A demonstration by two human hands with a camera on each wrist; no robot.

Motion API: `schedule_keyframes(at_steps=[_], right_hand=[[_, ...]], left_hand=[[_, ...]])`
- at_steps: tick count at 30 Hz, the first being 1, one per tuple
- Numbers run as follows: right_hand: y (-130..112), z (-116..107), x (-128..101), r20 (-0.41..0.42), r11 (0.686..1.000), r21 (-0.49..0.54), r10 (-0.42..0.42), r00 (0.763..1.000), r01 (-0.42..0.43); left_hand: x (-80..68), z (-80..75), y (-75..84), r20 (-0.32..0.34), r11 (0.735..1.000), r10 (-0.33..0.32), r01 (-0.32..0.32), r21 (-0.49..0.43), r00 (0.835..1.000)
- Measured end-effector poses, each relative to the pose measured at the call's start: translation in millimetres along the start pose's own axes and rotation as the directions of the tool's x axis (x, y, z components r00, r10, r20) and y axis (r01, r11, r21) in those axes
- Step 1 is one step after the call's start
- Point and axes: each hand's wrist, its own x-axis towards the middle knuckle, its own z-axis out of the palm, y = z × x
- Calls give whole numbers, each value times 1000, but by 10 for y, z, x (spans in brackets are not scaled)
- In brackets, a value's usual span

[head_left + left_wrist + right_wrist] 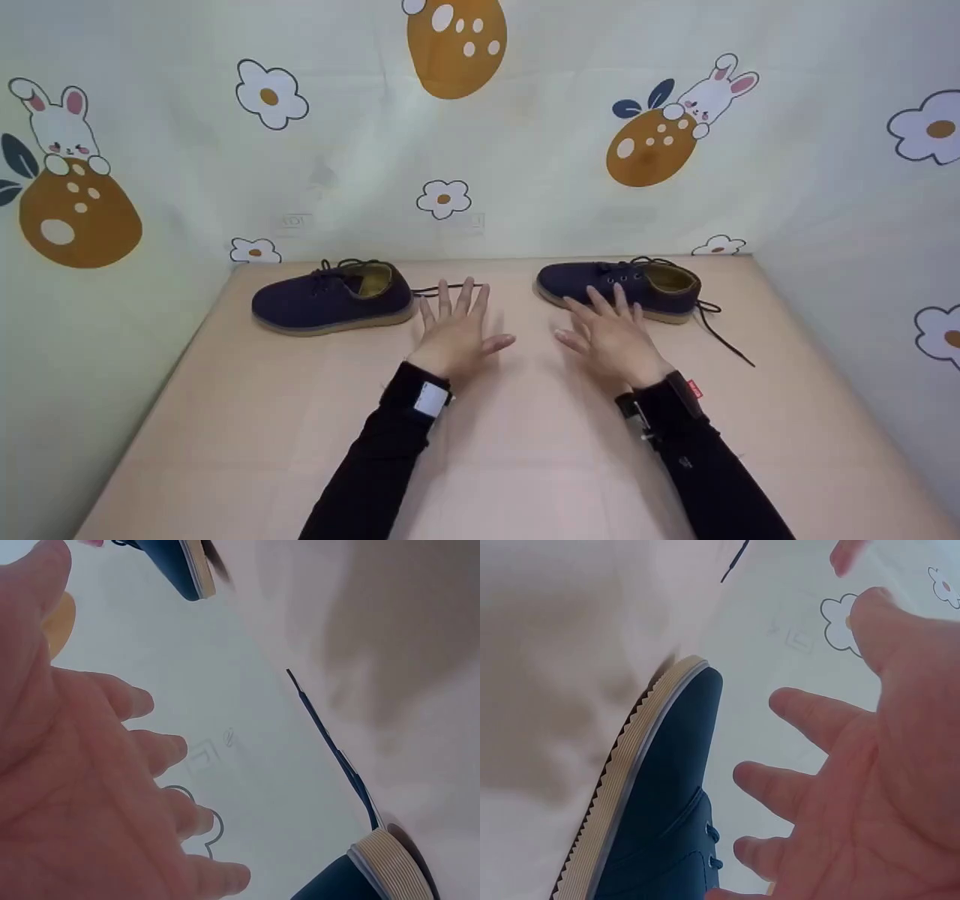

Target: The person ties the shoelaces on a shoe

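Two navy lace-up shoes with tan soles lie on the table, toes to the left. My left hand [454, 337] is spread with straight fingers, just right of the heel of the left shoe [330, 301]. A dark shoelace [334, 742] trails from that heel, behind the fingertips in the head view. My right hand [619, 341], also spread, is in front of the right shoe [585, 281], and its fingertips overlap the shoe's side. In the right wrist view the palm [885, 787] holds nothing, beside the shoe's toe [682, 712]. Both thumbs point inward.
A pale pink table [517, 450] runs back to a light cloth backdrop [360, 135] printed with rabbits, flowers and orange fruit. From the right shoe's heel a loose lace [724, 337] stretches toward the right front. Cloth walls rise along both sides.
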Motion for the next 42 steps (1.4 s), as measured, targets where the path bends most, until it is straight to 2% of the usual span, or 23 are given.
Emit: schedule_keyframes(at_steps=[15, 20, 26, 30, 35, 40, 42], right_hand=[[42, -116, 14, 0, 1000, 9, 27, 1000, -27], [89, -199, 10, 5, 999, 14, 40, 999, -40], [292, -501, 39, -61, 1000, 16, 13, 998, -13], [534, -744, 204, -85, 1000, -13, -23, 996, 22], [871, -849, 479, -14, 997, -73, -19, 1000, 18], [1114, -746, 640, 110, 993, -117, 0, 994, 13], [1180, -696, 666, 120, 992, -125, 5, 993, 10]], left_hand=[[-6, -85, 31, -3, 1000, 6, -6, 6, 1000], [17, -96, 42, -16, 1000, 18, -18, -21, 1000], [11, -153, 83, -84, 996, 68, -73, -54, 994], [-31, -201, 99, -169, 990, 125, -134, -43, 978], [-67, -239, 126, -223, 976, 179, -201, -80, 958], [-66, -247, 161, -224, 964, 204, -236, -123, 953], [-65, -246, 179, -221, 963, 209, -240, -124, 953]])
